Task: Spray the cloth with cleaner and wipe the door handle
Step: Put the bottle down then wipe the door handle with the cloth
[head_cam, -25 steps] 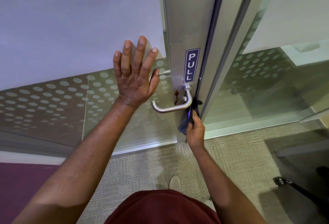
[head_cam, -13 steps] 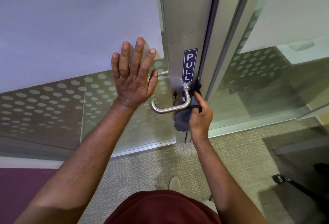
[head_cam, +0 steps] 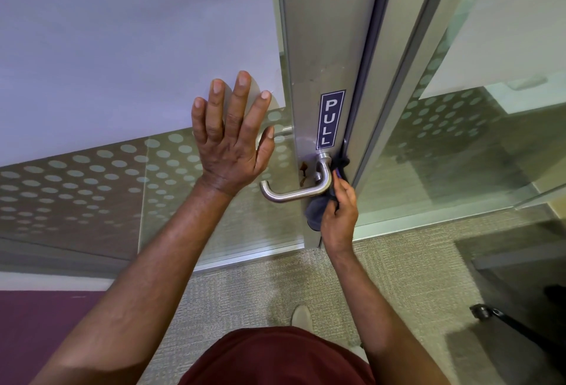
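A brushed-metal lever door handle point(head_cam: 294, 194) sticks out from the door's metal stile, below a blue PULL sign point(head_cam: 330, 119). My right hand point(head_cam: 340, 216) grips a dark blue-grey cloth point(head_cam: 317, 211) and presses it against the bend of the handle on its right side and behind it. Part of the cloth shows above the hand near the door edge. My left hand point(head_cam: 234, 136) lies flat and open on the glass door panel, left of the handle. No spray bottle is in view.
The glass door point(head_cam: 183, 176) has a frosted upper part and a dotted band. A door frame and a second glass panel point(head_cam: 459, 139) stand to the right. Beige carpet point(head_cam: 398, 277) covers the floor, and a dark chair base point(head_cam: 490, 314) sits at the lower right.
My right hand has risen with the cloth from below the handle to the handle's bend, then slid slightly down along it. My left hand has stayed flat on the glass.
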